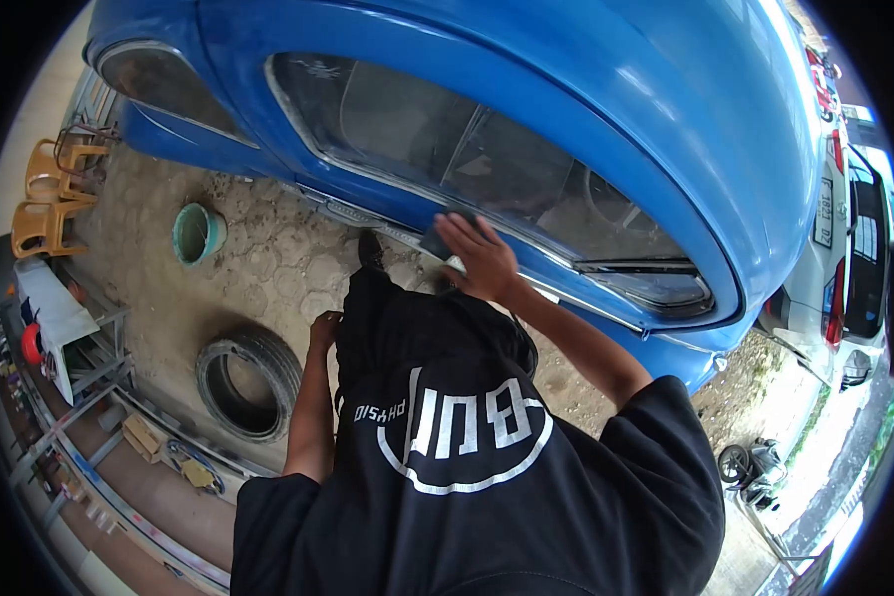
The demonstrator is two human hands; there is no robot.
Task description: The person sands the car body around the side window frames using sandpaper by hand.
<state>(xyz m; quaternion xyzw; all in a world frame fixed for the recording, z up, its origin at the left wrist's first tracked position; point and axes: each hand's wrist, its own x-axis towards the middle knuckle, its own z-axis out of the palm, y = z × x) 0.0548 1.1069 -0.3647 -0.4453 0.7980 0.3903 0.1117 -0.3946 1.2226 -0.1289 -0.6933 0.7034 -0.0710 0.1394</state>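
My right hand (480, 260) presses a dark grey cloth (433, 241) against the lower door of a blue car (387, 204), just below the side windows. The fingers lie over the cloth, which sticks out on the left side of the hand. Its exact material is hard to make out. My left hand (326, 328) hangs low beside my dark trouser leg. Most of its fingers are hidden against the leg, so their grip does not show. Chrome trim (407, 236) runs along the car under the hand.
A green bucket (198, 235) and a loose tyre (248, 385) stand on the paved ground to my left. Orange plastic chairs (48, 223) are farther back. A metal rack (89, 467) with assorted items lines the left side. Another vehicle (822, 268) is parked at the right.
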